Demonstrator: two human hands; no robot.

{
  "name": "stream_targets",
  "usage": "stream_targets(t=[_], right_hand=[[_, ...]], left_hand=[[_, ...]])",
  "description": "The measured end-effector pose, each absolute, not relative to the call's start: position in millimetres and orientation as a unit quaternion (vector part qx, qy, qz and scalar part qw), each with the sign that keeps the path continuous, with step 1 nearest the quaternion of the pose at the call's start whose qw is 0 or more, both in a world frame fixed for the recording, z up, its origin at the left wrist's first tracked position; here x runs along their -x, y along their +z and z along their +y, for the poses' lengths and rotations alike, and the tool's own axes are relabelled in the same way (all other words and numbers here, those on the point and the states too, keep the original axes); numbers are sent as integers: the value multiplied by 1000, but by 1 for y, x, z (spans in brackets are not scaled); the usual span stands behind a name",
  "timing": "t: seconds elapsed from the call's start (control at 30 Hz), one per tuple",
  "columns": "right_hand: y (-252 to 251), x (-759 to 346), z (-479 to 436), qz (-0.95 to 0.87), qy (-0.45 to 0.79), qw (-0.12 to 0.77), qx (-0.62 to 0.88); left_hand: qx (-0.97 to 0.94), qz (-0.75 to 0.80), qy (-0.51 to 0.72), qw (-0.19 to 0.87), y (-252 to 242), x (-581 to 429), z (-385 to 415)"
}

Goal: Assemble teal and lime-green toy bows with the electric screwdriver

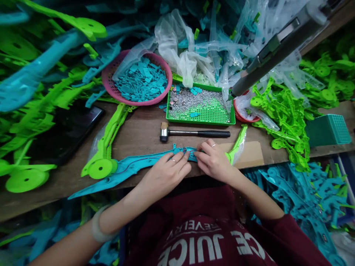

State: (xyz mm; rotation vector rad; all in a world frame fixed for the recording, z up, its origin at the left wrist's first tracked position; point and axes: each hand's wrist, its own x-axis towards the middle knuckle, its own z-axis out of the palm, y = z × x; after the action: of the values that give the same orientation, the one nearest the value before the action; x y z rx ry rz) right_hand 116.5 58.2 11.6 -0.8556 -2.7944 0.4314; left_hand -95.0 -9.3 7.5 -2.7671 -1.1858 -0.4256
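A long teal plastic toy blade (130, 168) lies across the front of the wooden workbench (144, 129). My left hand (166, 171) rests on its middle, with the fingers pinched together against the part. My right hand (212, 159) presses on the blade's right end, fingers closed round it, beside a green plastic handle piece (237, 146). The fingertips of both hands meet over a small fitting on the blade.
A hammer (194, 133) lies just behind the hands. Behind it stand a green tray of screws (199, 107), a pink basket of teal pieces (138, 79) and plastic bags. Piles of green and teal parts crowd both sides. A phone (69, 129) lies at left, a powered screwdriver (277, 48) hangs upper right.
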Motion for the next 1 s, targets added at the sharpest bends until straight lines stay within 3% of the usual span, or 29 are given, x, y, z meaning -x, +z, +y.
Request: stream_targets(t=[0.53, 0.63, 0.77, 1.0], right_hand=[[16, -112, 45, -872, 286, 93, 387], [24, -121, 52, -863, 308, 146, 373], [38, -137, 60, -852, 228, 242, 404], [23, -136, 39, -887, 197, 140, 392]], left_hand=[[917, -379, -112, 49, 15, 92, -7], [917, -384, -98, 51, 16, 91, -7], [909, -403, -97, 47, 16, 85, -8], [880, -461, -106, 40, 11, 66, -19]])
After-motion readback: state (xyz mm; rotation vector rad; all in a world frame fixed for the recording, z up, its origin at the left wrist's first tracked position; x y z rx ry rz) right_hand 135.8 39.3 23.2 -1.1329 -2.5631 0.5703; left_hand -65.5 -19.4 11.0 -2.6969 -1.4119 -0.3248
